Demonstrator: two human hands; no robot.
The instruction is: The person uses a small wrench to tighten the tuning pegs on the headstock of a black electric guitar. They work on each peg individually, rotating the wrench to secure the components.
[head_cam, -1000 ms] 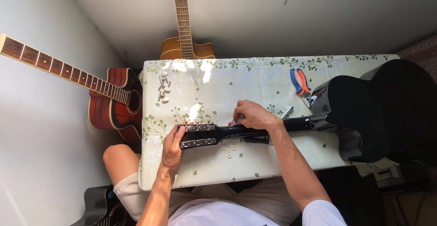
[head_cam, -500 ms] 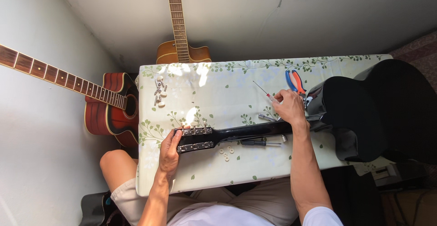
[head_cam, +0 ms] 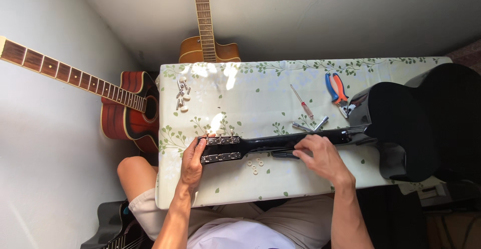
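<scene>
On the table (head_cam: 300,179) lies the black guitar (head_cam: 401,129), its neck running left and its body cut off at the right edge. I can't make out the small dark thing under my right hand (head_cam: 320,158); the fingers cover it. That hand lies flat on the neck, fingers loosely curled, and whether it grips anything I can't tell. My left hand (head_cam: 192,163) cups the headstock (head_cam: 220,149), thumb at the top, fingers hidden beneath. Small white washers (head_cam: 255,166) sit just below the neck, pliers (head_cam: 336,89) and screwdriver (head_cam: 302,101) above.
</scene>
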